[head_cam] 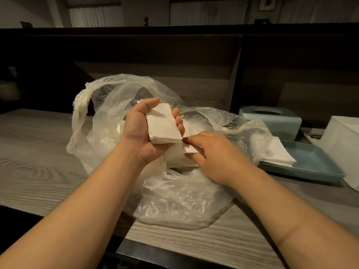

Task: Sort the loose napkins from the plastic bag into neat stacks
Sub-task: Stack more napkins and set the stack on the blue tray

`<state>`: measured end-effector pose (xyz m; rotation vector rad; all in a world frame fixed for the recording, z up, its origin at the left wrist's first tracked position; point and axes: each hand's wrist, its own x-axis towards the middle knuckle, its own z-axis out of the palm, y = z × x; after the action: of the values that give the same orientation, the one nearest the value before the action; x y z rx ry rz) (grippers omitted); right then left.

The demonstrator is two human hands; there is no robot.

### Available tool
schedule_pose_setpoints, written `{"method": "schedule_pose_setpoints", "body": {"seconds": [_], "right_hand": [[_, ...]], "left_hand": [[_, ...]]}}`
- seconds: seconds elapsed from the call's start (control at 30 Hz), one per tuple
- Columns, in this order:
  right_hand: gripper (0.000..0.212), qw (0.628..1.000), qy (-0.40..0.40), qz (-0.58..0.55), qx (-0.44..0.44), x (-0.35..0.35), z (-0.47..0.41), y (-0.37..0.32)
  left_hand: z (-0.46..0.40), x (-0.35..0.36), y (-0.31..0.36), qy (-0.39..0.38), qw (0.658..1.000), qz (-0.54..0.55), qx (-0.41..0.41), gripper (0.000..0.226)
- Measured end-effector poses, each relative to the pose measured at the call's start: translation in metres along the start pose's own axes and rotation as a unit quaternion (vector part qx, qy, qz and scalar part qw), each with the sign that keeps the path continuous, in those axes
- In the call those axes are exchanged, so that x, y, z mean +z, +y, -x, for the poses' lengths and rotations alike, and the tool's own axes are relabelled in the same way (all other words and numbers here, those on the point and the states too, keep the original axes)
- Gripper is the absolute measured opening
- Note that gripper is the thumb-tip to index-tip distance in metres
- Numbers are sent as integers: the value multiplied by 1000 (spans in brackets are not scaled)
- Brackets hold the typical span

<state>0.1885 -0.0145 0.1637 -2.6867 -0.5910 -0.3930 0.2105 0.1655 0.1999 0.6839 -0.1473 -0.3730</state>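
Note:
A clear plastic bag (180, 195) lies crumpled and open on the wooden counter. My left hand (143, 133) is raised over it, palm up, and grips a small stack of white folded napkins (164, 126) between thumb and fingers. My right hand (215, 152) reaches into the bag mouth just below that stack and pinches a loose napkin (191, 148). More white napkins (178, 160) lie inside the bag, partly hidden by my hands and the plastic.
A blue tray (314, 162) at the right holds a flat stack of napkins (279, 154). Behind it stands a pale blue tissue box (272, 121); a white container (343, 148) sits at the far right. A dark partition rises behind the counter (38, 152).

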Motion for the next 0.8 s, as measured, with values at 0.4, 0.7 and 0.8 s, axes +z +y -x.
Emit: {"method": "schedule_pose_setpoints", "body": {"seconds": [0.4,0.7,0.8], "right_hand": [[19,847,173,-456,209,-23,0,-5],[26,945,128,-191,234,-28,2,3],[25,957,166,-182,154,-30,5,-1]], "left_hand": [[1,-6,5,-126,981,134,60,51],[-1,-3,3,-34,986,110,120,41],[-2,-4,4,-29,987,110,116,38]]}}
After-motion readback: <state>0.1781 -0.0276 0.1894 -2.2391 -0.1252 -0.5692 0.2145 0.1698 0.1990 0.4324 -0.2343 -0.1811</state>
